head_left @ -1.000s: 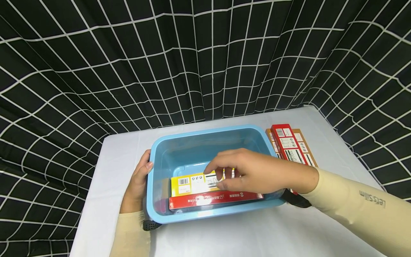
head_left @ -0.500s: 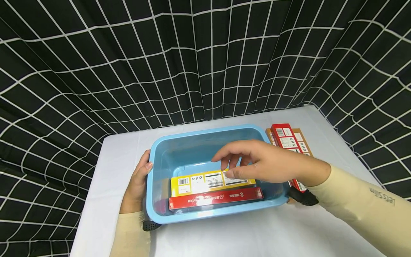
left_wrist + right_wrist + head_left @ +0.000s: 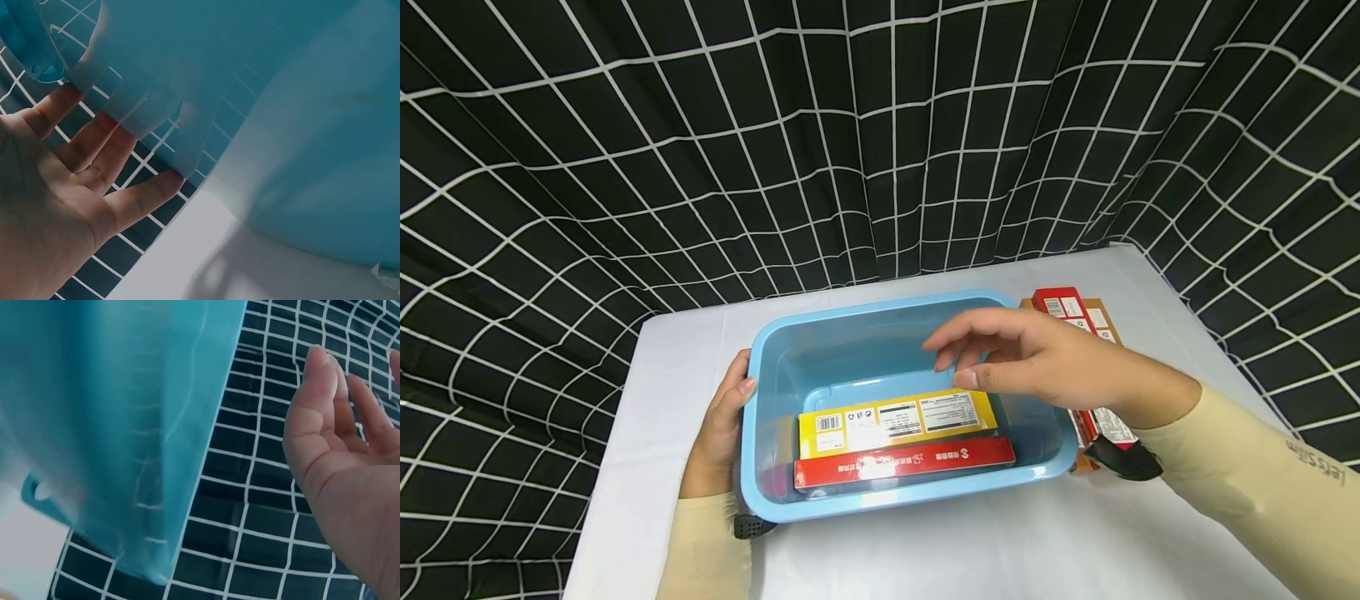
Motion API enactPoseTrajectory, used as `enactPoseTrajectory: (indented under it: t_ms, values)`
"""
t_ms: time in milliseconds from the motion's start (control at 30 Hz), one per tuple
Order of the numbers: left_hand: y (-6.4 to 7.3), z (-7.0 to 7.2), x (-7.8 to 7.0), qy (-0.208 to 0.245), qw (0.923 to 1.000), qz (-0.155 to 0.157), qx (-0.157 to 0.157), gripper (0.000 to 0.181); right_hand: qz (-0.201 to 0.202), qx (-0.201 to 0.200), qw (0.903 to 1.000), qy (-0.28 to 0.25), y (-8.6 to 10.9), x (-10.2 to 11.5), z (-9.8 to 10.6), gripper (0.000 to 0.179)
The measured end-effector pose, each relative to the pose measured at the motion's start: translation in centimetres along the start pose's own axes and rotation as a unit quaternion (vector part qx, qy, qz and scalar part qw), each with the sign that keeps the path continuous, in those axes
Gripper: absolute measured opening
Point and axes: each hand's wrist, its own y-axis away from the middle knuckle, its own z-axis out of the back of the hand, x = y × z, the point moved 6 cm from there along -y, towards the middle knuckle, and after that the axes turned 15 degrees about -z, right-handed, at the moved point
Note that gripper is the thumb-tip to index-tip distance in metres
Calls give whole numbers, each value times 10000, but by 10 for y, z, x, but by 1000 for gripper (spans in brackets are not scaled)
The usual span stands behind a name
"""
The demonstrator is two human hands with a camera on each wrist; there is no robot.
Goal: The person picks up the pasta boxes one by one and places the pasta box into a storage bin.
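Observation:
A light blue plastic bin (image 3: 880,315) stands on the white-covered table. Inside it, a long yellow box (image 3: 861,429) with printed labels lies beside a narrow red box (image 3: 902,464) along the near wall. My left hand (image 3: 722,425) is at the bin's left end, and in the left wrist view its extended fingertips touch the translucent blue wall (image 3: 206,69). Over the right part of the bin hovers my right hand (image 3: 1022,354), fingers loosely bent and holding nothing. In the right wrist view that hand (image 3: 344,437) appears apart from the bin wall (image 3: 106,425).
Right of the bin, a red box (image 3: 1060,302) with white labels lies on top of an orange-brown box (image 3: 1101,315); my right hand and wrist partly hide both. A black curtain (image 3: 820,167) with a white grid surrounds the white table (image 3: 887,550).
My right hand has moved up and to the right, away from the yellow box, uncovering its right-hand labels. My left hand, the bin and the boxes in it stay in place.

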Motion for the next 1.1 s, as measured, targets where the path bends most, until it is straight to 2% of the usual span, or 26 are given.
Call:
enactPoseTrajectory:
  t_ms: [200,433,767,1100]
  values:
    - [1,1,0,62,10000,-23,-14,52,-98,-288,9995,-62,5,-8,11,37]
    - [0,-1,-2,31,10000,-60,0,51,-375,-713,9965,-226,19,-25,29,38]
    - [1,-2,-1,123,9999,30,-51,51,-907,-1484,9835,-497,40,-58,55,38]
    - [1,-2,-1,107,9999,45,-47,51,-821,-1748,9777,-830,50,-75,71,39]
